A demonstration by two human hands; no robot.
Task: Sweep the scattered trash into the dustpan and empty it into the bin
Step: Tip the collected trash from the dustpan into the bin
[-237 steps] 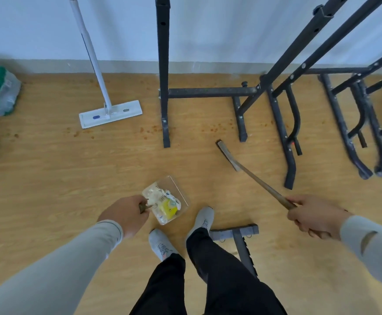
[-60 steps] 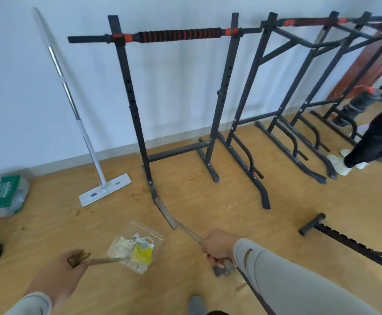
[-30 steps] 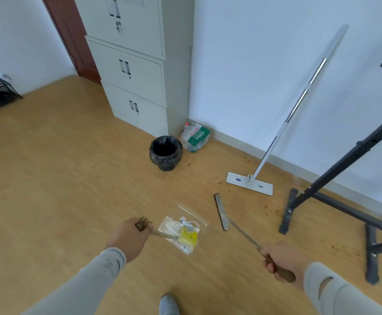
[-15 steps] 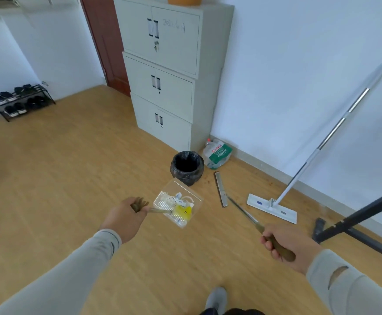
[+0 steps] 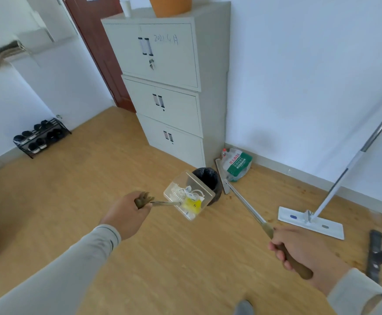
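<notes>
Clear dustpan (image 5: 199, 191), one; black bin (image 5: 209, 180), one; two hands gripping.

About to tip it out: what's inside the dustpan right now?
The clear dustpan holds white crumpled scraps and a yellow wrapper. Anything beneath that pile is covered.

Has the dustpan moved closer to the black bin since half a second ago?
Yes. The dustpan, held in the left hand, now overlaps the near rim of the bin; earlier a gap of floor separated them.

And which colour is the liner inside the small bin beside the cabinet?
Black; the bin liner shows clearly in the head view, behind the clear dustpan.
</notes>
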